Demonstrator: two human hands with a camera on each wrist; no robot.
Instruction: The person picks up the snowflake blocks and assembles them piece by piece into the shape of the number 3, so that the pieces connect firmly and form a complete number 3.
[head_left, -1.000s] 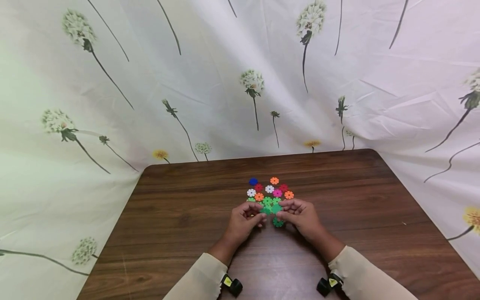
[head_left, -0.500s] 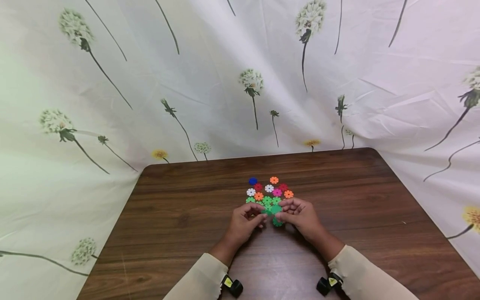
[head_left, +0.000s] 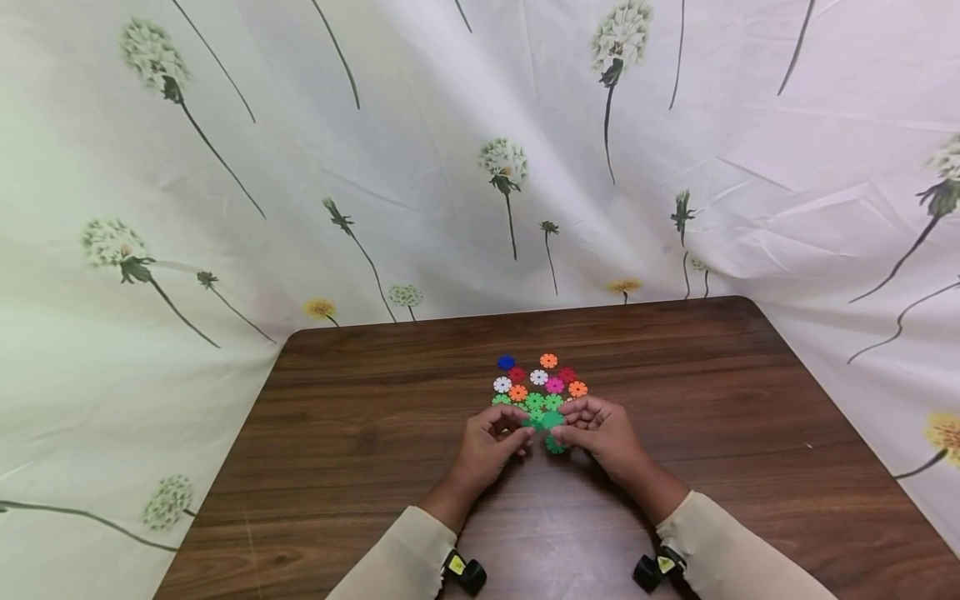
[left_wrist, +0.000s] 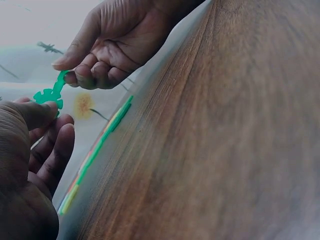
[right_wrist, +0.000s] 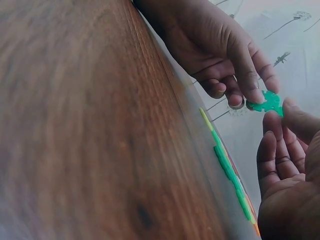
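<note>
In front of me, over the table, my left hand [head_left: 491, 440] pinches a green notched disc [left_wrist: 45, 97] between thumb and fingers. My right hand [head_left: 606, 435] pinches a second green notched disc [head_left: 552, 419], turned at an angle to the first. The two discs meet at their edges between the hands, also visible as a green piece [right_wrist: 270, 101] in the right wrist view. Just beyond lie several light green discs [head_left: 534, 402], partly hidden by the hands. A darker green disc [head_left: 554, 445] rests below the right fingertips.
Farther back on the brown wooden table [head_left: 360, 400] lie loose notched discs: a blue disc [head_left: 506, 362], a pink disc [head_left: 554, 385], and several orange, white and red ones. A flower-printed cloth [head_left: 450, 217] hangs behind the table and along its sides.
The left hand has shifted slightly right, bringing its green disc closer against the one in the right hand. The discs on the table stay where they were.
</note>
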